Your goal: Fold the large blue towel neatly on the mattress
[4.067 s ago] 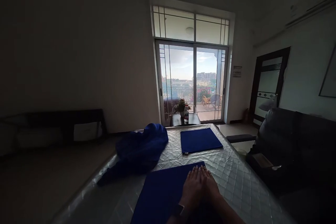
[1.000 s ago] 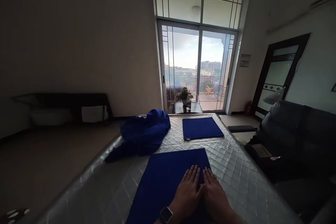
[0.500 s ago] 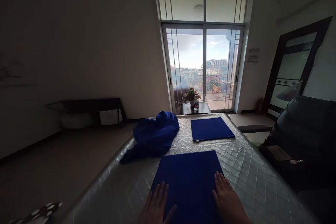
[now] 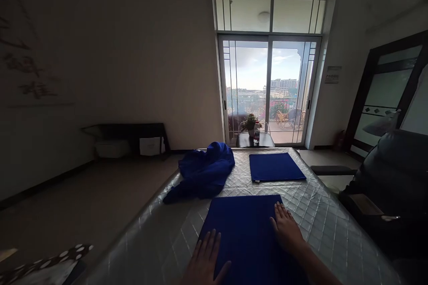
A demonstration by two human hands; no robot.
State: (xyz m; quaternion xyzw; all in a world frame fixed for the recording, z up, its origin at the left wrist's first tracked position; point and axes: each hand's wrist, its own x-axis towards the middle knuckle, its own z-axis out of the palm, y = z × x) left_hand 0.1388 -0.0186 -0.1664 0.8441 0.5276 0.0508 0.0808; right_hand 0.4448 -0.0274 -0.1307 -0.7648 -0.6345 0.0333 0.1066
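A blue cloth (image 4: 247, 231), spread flat in a rectangle, lies on the silver quilted table cover (image 4: 310, 213) right in front of me. My left hand (image 4: 207, 256) rests flat on its left edge, fingers stretched out and thumb apart. On the right edge, nearer the far corner, my right hand (image 4: 286, 227) lies flat with its fingers extended. Beyond it sits a second blue cloth, a neatly folded rectangle (image 4: 277, 167) with a small white tag at its near edge. To its left is a crumpled heap of blue fabric (image 4: 207, 169).
A small dark table (image 4: 264, 140) with a potted plant (image 4: 250, 124) and a bottle (image 4: 256, 132) stands past the far end, before glass sliding doors. A dark armchair (image 4: 391, 178) is at the right. Polka-dotted fabric (image 4: 50, 260) shows at the lower left.
My right hand has slid forward along the cloth's right edge toward its far corner. My left hand stays on the left edge. The view has shifted slightly to the left.
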